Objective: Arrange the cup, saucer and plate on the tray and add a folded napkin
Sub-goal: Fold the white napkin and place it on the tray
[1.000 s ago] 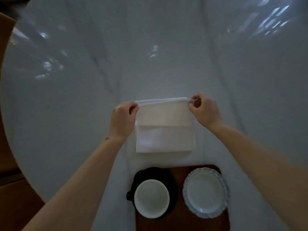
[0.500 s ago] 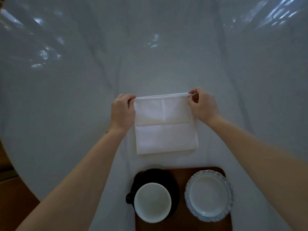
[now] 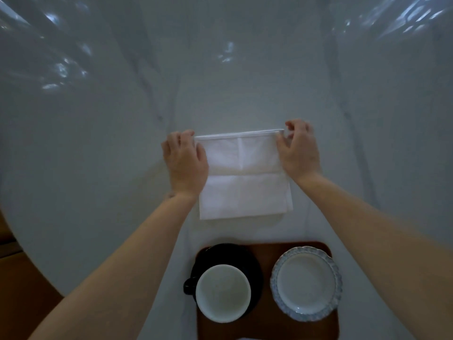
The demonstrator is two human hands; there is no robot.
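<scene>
Hands have come down since a second ago: the far fold of the white paper napkin (image 3: 242, 175), then lifted between your fingers, now lies flat on the pale marble table (image 3: 98, 155). Your left hand (image 3: 185, 163) rests on the napkin's far left corner, fingers relaxed and slightly bent, pressing rather than gripping. Your right hand (image 3: 297, 149) pinches the far right corner between thumb and curled fingers. One napkin lies just beyond one brown wooden tray (image 3: 266, 322) at the near edge. On the tray sit one black saucer (image 3: 255, 263) carrying one black cup with a white inside (image 3: 223, 293) at left, and one white plate with a scalloped blue rim (image 3: 306, 283) at right.
</scene>
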